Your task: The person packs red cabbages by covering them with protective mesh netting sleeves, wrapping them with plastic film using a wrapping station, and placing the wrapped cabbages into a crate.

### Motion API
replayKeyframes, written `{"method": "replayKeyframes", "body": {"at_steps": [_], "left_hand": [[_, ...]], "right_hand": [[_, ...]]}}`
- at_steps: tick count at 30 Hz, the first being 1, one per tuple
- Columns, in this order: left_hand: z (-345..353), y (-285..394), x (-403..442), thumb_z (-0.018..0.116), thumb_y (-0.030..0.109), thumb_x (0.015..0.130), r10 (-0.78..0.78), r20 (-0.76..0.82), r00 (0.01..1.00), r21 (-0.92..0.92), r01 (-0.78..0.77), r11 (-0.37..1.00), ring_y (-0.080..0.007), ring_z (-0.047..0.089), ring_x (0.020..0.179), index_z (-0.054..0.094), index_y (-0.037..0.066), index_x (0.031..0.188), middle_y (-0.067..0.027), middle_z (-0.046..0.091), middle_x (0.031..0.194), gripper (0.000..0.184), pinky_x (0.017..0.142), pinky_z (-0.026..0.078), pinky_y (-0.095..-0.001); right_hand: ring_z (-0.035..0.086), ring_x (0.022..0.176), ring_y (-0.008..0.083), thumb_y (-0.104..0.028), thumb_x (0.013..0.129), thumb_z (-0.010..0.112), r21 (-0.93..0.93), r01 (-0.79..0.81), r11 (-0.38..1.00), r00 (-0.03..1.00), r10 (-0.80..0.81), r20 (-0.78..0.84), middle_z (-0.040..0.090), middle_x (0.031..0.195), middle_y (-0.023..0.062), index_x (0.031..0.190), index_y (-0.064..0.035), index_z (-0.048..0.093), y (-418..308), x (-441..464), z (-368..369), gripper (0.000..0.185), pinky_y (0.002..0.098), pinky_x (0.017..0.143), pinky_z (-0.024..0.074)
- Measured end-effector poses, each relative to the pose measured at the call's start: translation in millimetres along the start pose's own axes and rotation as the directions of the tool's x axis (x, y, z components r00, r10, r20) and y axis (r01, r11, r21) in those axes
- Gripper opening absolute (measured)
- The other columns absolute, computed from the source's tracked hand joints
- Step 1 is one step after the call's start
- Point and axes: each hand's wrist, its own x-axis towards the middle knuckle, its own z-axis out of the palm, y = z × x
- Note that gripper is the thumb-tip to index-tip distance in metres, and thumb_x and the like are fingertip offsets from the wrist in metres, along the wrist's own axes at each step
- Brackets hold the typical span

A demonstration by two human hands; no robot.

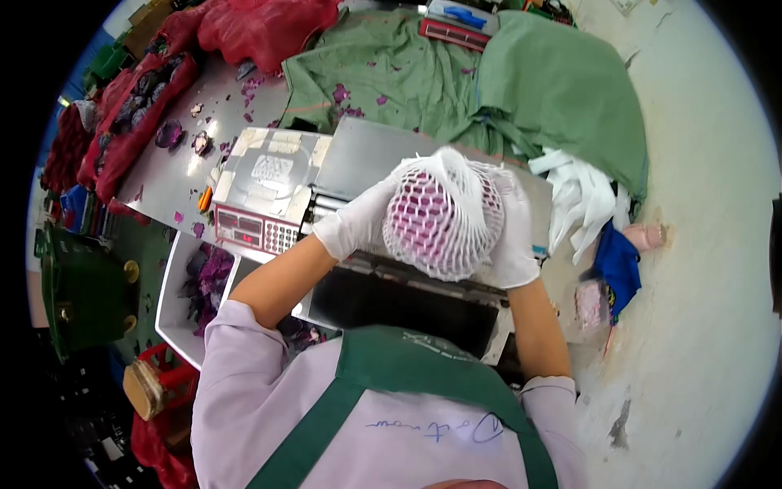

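A round purple vegetable in a white foam net (pixel 440 216) is held between my two gloved hands, above the metal worktop. My left hand (pixel 362 218), in a white glove, presses on its left side, with the fingertips partly hidden behind the net. On its right side my right hand (pixel 513 228), also gloved, wraps round it. The net is gathered and twisted at the top. Just left of my left hand sits a weighing scale (pixel 265 175) with a red display panel and a keypad. Below the vegetable lies a black flat surface (pixel 399 311).
Green sacks (pixel 562 98) lie at the back, with a second scale (pixel 458 24) behind. White nets (pixel 574 191) hang at the right beside a blue cloth (pixel 617 265). Red net bags (pixel 261 31) stand at the back left. A white bin (pixel 173 306) holds purple leaves.
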Motion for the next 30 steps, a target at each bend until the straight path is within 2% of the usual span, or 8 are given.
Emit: {"method": "replayKeyframes", "body": {"at_steps": [3,5,11,16,21,25,28,30], "left_hand": [[-13.1,-24.2,-33.4,0.046,0.055,0.095,0.023,0.185,0.982,-0.070,-0.010,0.997,-0.0260,0.058,0.113,0.053,0.003,0.129,-0.0128,0.059,0.127,0.062,0.101,0.045,-0.0432],[22.0,-28.6,-79.1,0.034,0.060,0.096,-0.097,-0.108,0.989,-0.087,0.088,0.992,-0.0232,0.054,0.121,0.045,0.004,0.138,-0.0130,0.053,0.135,0.071,0.106,0.041,-0.0373],[-19.0,-61.2,-88.8,0.036,0.048,0.101,-0.077,0.123,0.989,-0.100,0.090,0.991,-0.0236,0.060,0.110,0.050,-0.001,0.130,-0.0157,0.060,0.123,0.059,0.099,0.047,-0.0367],[-7.1,-67.2,-91.9,0.050,0.029,0.094,0.063,0.168,0.984,-0.150,-0.037,0.988,-0.0259,0.064,0.102,0.056,-0.005,0.121,-0.0188,0.065,0.112,0.044,0.095,0.051,-0.0377],[0.5,-64.4,-102.6,0.053,0.035,0.091,0.046,0.179,0.983,-0.416,0.033,0.909,-0.0321,0.065,0.098,0.060,-0.009,0.112,-0.0234,0.065,0.109,0.049,0.094,0.049,-0.0410],[39.9,-60.6,-119.2,0.045,0.035,0.099,0.232,0.279,0.932,0.184,-0.289,0.939,-0.0223,0.061,0.107,0.059,-0.006,0.117,-0.0143,0.064,0.114,0.046,0.098,0.044,-0.0325],[38.5,-44.2,-131.1,0.057,0.020,0.096,0.503,0.361,0.785,0.563,-0.614,0.553,-0.0119,0.059,0.101,0.057,0.000,0.124,-0.0075,0.063,0.111,0.034,0.087,0.047,-0.0254],[33.2,-32.9,-140.5,0.062,0.014,0.093,0.286,0.270,0.920,0.553,-0.391,0.736,-0.0077,0.058,0.092,0.057,0.002,0.125,-0.0069,0.062,0.109,0.035,0.077,0.049,-0.0220]], "right_hand": [[0.057,0.081,0.0059,-0.011,0.098,0.051,-0.228,0.174,0.958,0.978,-0.142,0.149,0.063,0.089,0.0011,0.096,-0.0011,0.060,-14.6,-33.0,4.4,0.014,0.0206,0.076,0.0464],[0.057,0.081,0.0057,-0.010,0.098,0.050,-0.319,0.188,0.929,0.979,-0.152,0.136,0.064,0.088,0.0014,0.096,-0.0003,0.060,-26.9,-59.9,13.9,0.015,0.0203,0.075,0.0464],[0.059,0.066,0.0075,-0.027,0.098,0.052,-0.336,-0.391,0.857,0.863,0.469,0.190,0.064,0.077,0.0047,0.096,-0.0007,0.064,-31.0,-95.8,-22.0,0.029,0.0204,0.063,0.0487],[0.058,0.100,0.0141,-0.026,0.094,0.060,-0.776,0.043,0.630,0.937,0.244,0.251,0.059,0.112,0.0089,0.128,-0.0022,0.049,13.0,-108.8,-35.6,0.043,0.0287,0.090,0.0469],[0.055,0.117,0.0241,-0.044,0.100,0.035,0.091,-0.606,0.791,0.782,0.570,0.250,0.050,0.136,0.0143,0.138,-0.0072,0.043,19.3,-144.5,-20.1,0.054,0.0394,0.102,0.0437],[0.058,0.113,0.0223,-0.035,0.102,0.030,0.245,-0.442,0.863,0.852,0.318,0.415,0.059,0.126,0.0123,0.133,-0.0032,0.048,54.6,-138.3,-33.5,0.048,0.0361,0.100,0.0481],[0.057,0.114,0.0229,-0.036,0.103,0.031,-0.155,-0.050,0.987,0.940,0.099,0.328,0.056,0.130,0.0134,0.134,-0.0026,0.047,58.9,-133.4,-50.8,0.048,0.0358,0.099,0.0487],[0.054,0.118,0.0232,-0.037,0.102,0.031,-0.091,-0.039,0.995,0.932,0.069,0.355,0.052,0.134,0.0130,0.136,-0.0042,0.045,54.4,-120.8,-57.9,0.049,0.0374,0.101,0.0470]]}}
